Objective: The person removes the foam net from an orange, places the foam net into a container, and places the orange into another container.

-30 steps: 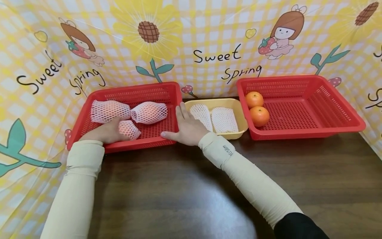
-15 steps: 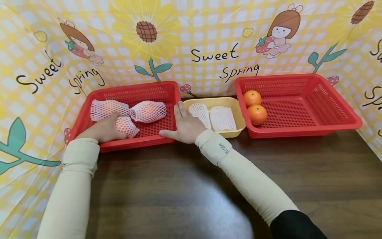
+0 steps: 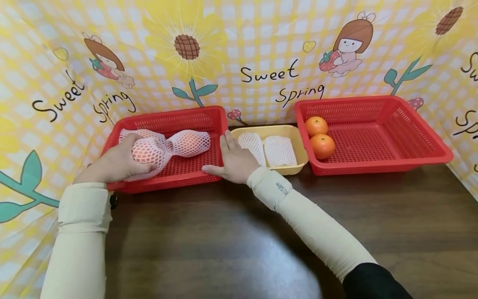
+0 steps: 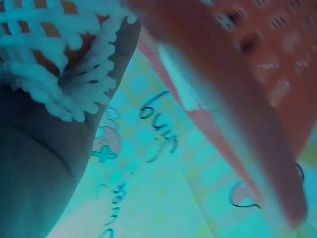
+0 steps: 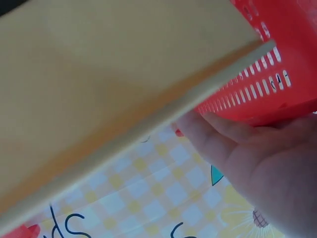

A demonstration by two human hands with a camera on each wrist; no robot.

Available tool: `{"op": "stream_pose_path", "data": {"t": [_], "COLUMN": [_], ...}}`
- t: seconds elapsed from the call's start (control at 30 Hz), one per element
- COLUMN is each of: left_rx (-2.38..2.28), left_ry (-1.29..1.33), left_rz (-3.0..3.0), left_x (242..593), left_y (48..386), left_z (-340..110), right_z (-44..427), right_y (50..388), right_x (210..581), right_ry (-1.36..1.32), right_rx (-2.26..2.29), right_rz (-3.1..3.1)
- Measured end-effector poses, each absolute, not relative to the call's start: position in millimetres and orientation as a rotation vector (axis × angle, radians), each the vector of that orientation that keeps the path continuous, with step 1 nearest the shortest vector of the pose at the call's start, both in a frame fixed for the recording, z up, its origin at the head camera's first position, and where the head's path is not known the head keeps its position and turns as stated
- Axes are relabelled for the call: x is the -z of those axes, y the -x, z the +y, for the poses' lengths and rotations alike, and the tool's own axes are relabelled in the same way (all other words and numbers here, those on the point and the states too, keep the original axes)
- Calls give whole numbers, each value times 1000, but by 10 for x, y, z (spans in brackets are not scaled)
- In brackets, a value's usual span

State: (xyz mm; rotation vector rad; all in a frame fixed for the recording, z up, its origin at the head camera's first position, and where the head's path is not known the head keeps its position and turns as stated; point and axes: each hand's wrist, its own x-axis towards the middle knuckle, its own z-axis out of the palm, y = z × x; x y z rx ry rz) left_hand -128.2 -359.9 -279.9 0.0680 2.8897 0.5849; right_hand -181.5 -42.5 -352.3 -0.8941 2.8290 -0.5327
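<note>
The left hand [image 3: 117,162] curls its thumb and fingers round a fruit in white foam net [image 3: 146,150] at the left of the left red basket [image 3: 186,178]. In the left wrist view the foam net [image 4: 74,94] lies against the palm [image 4: 34,153]. A second netted fruit [image 3: 190,143] lies in the basket, and part of another net shows behind the held one. With straight fingers and thumb spread, the right hand [image 3: 237,162] rests on the basket's right rim, beside the yellow tray [image 3: 303,157]; the right wrist view shows this hand [image 5: 257,158] by the red basket wall [image 5: 297,64].
Two white foam nets [image 3: 251,143] [image 3: 280,150] lie in the yellow tray. To its right, another red basket [image 3: 388,166] holds two oranges [image 3: 316,126] [image 3: 323,146] at its left end. A patterned cloth [image 3: 261,37] hangs behind, and a brown wooden table [image 3: 209,236] lies in front.
The left hand has moved left and lifted the nearest netted fruit, which now overlaps the one behind it. The right hand stays on the basket rim.
</note>
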Motion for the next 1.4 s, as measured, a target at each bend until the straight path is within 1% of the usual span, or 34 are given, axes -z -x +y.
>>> {"op": "stream_pose_path", "data": {"t": [0.13, 0.3, 0.4, 0.5, 0.67, 0.77, 0.87, 1.03, 1.17, 1.33, 1.4], "left_rx": [-657, -736, -706, -675, -726, -760, -775, -764, -727, -715, -735], "left_ry": [-148, -270, -372, -486, -748, -896, -961, -952, -1000, -964, -931], "left_rz": [2902, 2943, 2952, 2926, 2812, 2724, 2644, 2567, 2539, 2512, 2500], "left_x": [2767, 2698, 2661, 2669, 2790, 2942, 3137, 3470, 3675, 3793, 3809], "left_y": [1218, 1161, 1107, 1042, 954, 952, 984, 1040, 1046, 1031, 1019], "left_z": [-3454, -3216, -2977, -2631, -2047, -1748, -1512, -1251, -1084, -957, -933], "right_z": [-300, -33, 153, 370, 685, 827, 946, 1132, 1254, 1299, 1294], "right_y": [1764, 1681, 1608, 1492, 1236, 1087, 974, 862, 826, 846, 863], "right_x": [3581, 3558, 3507, 3474, 3499, 3578, 3683, 3871, 3963, 3988, 3978], "right_ry": [971, 1013, 1039, 1108, 1323, 1450, 1503, 1404, 1333, 1274, 1225], "right_rx": [622, 769, 836, 924, 1169, 1297, 1320, 1256, 1159, 1025, 1036], "right_rz": [2812, 2780, 2808, 2869, 2877, 2828, 2822, 2855, 2799, 2674, 2617]}}
